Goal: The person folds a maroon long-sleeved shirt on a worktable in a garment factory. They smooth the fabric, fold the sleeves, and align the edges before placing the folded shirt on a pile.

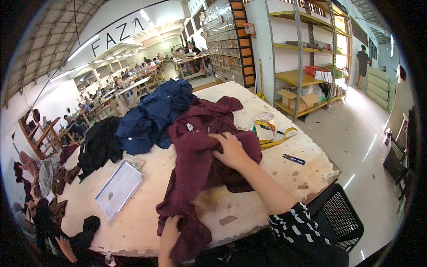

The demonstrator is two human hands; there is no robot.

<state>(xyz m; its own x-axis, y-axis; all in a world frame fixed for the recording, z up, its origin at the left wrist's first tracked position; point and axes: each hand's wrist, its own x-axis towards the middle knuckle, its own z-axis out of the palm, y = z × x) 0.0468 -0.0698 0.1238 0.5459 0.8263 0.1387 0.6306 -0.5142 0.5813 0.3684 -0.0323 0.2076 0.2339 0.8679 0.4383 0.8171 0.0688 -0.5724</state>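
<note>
A maroon garment [191,160] lies spread and rumpled on the pale, worn worktable [240,218]. My right hand [229,149] grips its upper middle, fingers curled on the cloth. My left hand [171,229] holds the lower end near the table's front edge, its fingertips partly hidden by fabric. Behind the garment are heaps of navy cloth [151,115] and black cloth [100,147]. A clear zip pouch [118,189] lies left of the garment. To the right are a yellow tape measure [284,135], a tape roll [266,116] and small thread snips [293,159].
A co-worker's hand [64,247] and dark clothing show at lower left. A black perforated basket [342,213] stands beside the table's right edge. Metal shelves [302,75] with boxes rise behind. A person [361,64] stands in the right aisle; several people sit at sewing tables at back left.
</note>
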